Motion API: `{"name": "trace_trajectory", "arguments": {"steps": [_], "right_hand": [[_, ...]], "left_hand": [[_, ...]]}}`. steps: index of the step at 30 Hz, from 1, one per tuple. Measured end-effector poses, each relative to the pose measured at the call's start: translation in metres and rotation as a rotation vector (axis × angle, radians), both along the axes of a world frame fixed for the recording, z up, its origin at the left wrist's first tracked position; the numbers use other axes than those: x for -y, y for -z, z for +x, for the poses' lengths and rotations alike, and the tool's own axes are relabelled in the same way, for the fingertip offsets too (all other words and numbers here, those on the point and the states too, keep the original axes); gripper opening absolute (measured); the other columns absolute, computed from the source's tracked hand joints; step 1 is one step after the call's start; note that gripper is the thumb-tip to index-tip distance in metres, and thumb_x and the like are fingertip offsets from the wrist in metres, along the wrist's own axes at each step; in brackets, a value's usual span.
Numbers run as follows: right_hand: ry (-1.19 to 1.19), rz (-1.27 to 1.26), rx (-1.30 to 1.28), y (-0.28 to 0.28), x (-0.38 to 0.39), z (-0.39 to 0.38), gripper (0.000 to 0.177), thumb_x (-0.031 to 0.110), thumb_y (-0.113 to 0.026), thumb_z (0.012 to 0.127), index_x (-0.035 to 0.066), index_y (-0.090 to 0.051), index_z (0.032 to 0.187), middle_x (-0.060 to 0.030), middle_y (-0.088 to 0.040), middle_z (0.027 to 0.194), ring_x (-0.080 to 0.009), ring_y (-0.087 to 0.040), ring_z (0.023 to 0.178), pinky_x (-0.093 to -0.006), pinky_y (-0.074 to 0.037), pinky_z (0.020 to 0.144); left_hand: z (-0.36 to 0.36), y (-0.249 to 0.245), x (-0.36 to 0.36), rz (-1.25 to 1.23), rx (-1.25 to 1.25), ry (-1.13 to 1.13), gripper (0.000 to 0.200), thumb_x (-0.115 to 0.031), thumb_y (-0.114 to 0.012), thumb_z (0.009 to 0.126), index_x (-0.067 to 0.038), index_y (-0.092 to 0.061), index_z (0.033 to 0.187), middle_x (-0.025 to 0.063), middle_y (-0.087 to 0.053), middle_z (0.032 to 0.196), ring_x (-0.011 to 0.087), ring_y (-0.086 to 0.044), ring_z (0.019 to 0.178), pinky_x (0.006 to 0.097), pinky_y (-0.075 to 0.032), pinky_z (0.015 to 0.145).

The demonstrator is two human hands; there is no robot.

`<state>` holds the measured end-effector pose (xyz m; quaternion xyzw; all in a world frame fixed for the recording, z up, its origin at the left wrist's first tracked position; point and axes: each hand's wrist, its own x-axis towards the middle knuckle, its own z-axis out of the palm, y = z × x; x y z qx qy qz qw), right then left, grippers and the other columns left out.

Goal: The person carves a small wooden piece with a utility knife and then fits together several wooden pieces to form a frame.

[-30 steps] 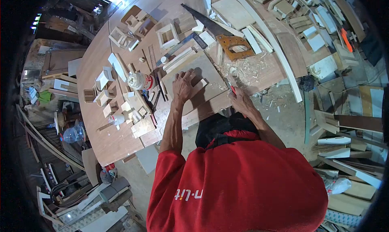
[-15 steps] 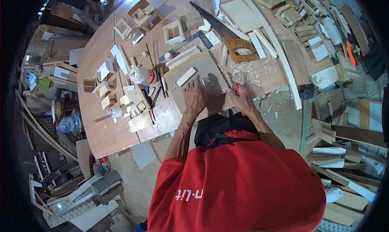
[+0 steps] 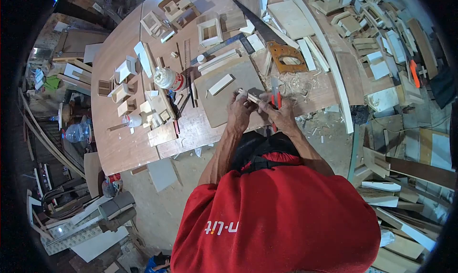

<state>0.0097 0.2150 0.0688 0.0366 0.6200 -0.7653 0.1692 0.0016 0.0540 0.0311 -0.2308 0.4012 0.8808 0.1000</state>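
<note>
My left hand [image 3: 240,113] is closed on one end of a short, thin wood strip [image 3: 250,97], held above a square board [image 3: 212,111]. At the strip's other end are the fingers of my right hand [image 3: 282,114]. That same hand is closed around a red-handled knife [image 3: 274,99], its grey blade end pointing away from me. A small pale wood block [image 3: 220,85] lies on the board just beyond my left hand. The lower part of the knife's handle is hidden by my fingers.
A handsaw [image 3: 286,58] lies beyond my right hand, among wood shavings [image 3: 298,86]. Left of the board stand a jar [image 3: 169,79] and loose wood pieces. A metal square [image 3: 224,47] and small wooden frames [image 3: 210,29] are farther back. A long strip [image 3: 341,89] crosses the right.
My left hand, earlier flat beside the pale block, now grips the wood strip. My right hand has moved up and inward with the knife to meet it. The view has shifted slightly.
</note>
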Motion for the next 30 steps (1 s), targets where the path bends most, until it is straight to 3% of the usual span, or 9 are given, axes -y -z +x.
{"name": "trace_trajectory", "arguments": {"steps": [6,12,16,19,21,24,25,27,30], "right_hand": [[-0.045,-0.066,-0.044,0.019,-0.004,0.001,0.026,0.019,-0.068,0.09,0.001,-0.064,0.108,-0.0039,-0.067,0.073,-0.005,-0.052,0.051,-0.0207,-0.041,0.043],[-0.06,-0.113,0.009,0.018,-0.004,0.006,0.023,0.013,-0.064,0.09,0.001,-0.065,0.11,-0.0055,-0.068,0.079,-0.0042,-0.052,0.053,-0.0205,-0.041,0.044],[-0.076,-0.071,0.066,0.027,-0.002,0.005,0.026,0.014,-0.064,0.089,0.0,-0.065,0.111,-0.0023,-0.067,0.079,-0.0036,-0.049,0.052,-0.0197,-0.041,0.045],[-0.024,0.163,-0.131,0.034,0.006,0.003,0.026,0.018,-0.066,0.088,0.001,-0.066,0.108,-0.0033,-0.066,0.076,-0.0046,-0.052,0.055,-0.0205,-0.042,0.046],[-0.075,0.404,-0.324,0.049,0.008,0.0,0.026,0.024,-0.069,0.085,0.0,-0.068,0.096,-0.0089,-0.067,0.08,-0.0184,-0.062,0.072,-0.0321,-0.05,0.071],[-0.185,0.385,-0.162,0.059,0.0,-0.002,0.026,0.024,-0.058,0.091,0.0,-0.063,0.101,-0.014,-0.064,0.082,-0.024,-0.061,0.073,-0.0378,-0.048,0.068],[-0.242,0.368,-0.083,0.068,-0.002,-0.003,0.027,0.023,-0.054,0.093,-0.001,-0.061,0.103,-0.0156,-0.063,0.083,-0.0273,-0.06,0.073,-0.0396,-0.047,0.066],[-0.184,0.462,-0.319,0.072,-0.003,-0.005,0.027,0.02,-0.045,0.095,-0.002,-0.056,0.107,-0.0203,-0.06,0.085,-0.0367,-0.059,0.076,-0.0441,-0.045,0.065],[-0.139,0.844,-0.49,0.072,-0.014,-0.012,0.027,0.019,-0.048,0.092,-0.001,-0.055,0.109,-0.0254,-0.06,0.096,-0.0435,-0.059,0.089,-0.0504,-0.044,0.076]], "left_hand": [[0.007,-0.016,-0.012,0.002,0.033,-0.095,0.026,-0.021,-0.047,0.1,-0.006,-0.042,0.122,0.0121,-0.056,0.1,0.0238,-0.059,0.087,0.0372,-0.052,0.07],[0.009,-0.006,-0.001,0.07,0.002,-0.107,0.025,-0.01,-0.049,0.098,-0.007,-0.041,0.121,0.013,-0.058,0.102,0.0246,-0.063,0.091,0.0389,-0.056,0.077],[0.015,-0.002,0.003,-0.222,-0.088,-0.085,0.029,-0.011,-0.047,0.097,-0.004,-0.041,0.125,0.0135,-0.059,0.103,0.0247,-0.063,0.091,0.039,-0.056,0.077],[0.018,-0.006,0.009,-0.327,-0.142,-0.055,0.032,-0.008,-0.047,0.095,-0.003,-0.041,0.126,0.0132,-0.06,0.103,0.0248,-0.064,0.092,0.0392,-0.056,0.079],[0.014,-0.003,0.019,-0.369,-0.172,-0.055,0.033,-0.007,-0.047,0.094,-0.002,-0.042,0.126,0.0126,-0.06,0.103,0.0253,-0.064,0.093,0.0392,-0.056,0.079],[-0.005,-0.012,0.055,-1.218,-0.374,0.007,0.03,-0.002,-0.05,0.087,0.0,-0.049,0.117,0.0157,-0.061,0.097,0.0271,-0.061,0.082,0.0417,-0.049,0.068],[-0.011,-0.014,0.063,-1.218,-0.379,-0.001,0.03,-0.002,-0.05,0.087,0.0,-0.049,0.117,0.0157,-0.061,0.097,0.0271,-0.061,0.082,0.0417,-0.049,0.068],[-0.026,-0.014,0.074,-1.906,-0.586,-0.034,0.031,-0.001,-0.053,0.08,-0.003,-0.055,0.111,0.0164,-0.062,0.093,0.0327,-0.059,0.081,0.044,-0.045,0.073],[-0.038,-0.005,0.08,-2.051,-0.604,0.108,0.037,-0.004,-0.056,0.074,-0.006,-0.057,0.11,0.0134,-0.062,0.101,0.0344,-0.057,0.091,0.0446,-0.043,0.078]]}}
